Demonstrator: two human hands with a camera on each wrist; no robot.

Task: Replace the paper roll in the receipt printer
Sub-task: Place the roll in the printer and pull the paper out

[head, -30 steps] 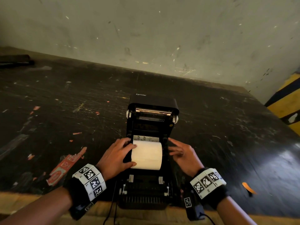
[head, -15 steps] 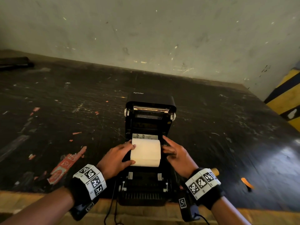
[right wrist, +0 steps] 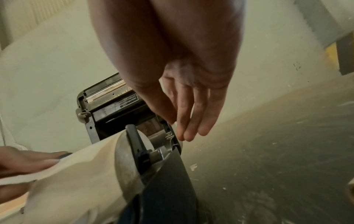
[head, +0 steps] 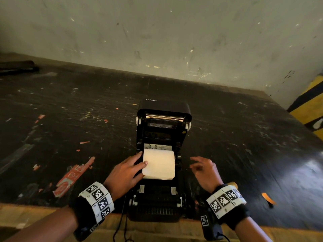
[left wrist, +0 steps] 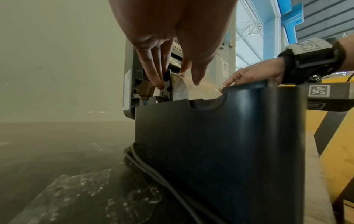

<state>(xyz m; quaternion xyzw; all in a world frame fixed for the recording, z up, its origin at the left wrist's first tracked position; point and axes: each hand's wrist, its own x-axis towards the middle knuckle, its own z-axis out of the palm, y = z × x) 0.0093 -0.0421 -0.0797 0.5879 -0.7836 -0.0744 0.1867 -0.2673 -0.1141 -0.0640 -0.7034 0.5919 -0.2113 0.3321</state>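
The black receipt printer stands open at the near edge of the dark table, lid tilted back. A white paper roll lies across its bay between black side guides. My left hand holds the roll's left end, fingers outside the left guide and the thumb on the paper; the right wrist view shows loose paper between its digits. My right hand hovers apart to the printer's right, fingers straight, holding nothing.
A black cable runs off the table's front edge under the printer. Torn red sticker scraps lie to the left, an orange scrap to the right. A wall closes the back; a yellow-and-black striped post stands far right.
My right hand has let go of the roll's right end and drawn away to the right. The left hand stays at the roll's left end.
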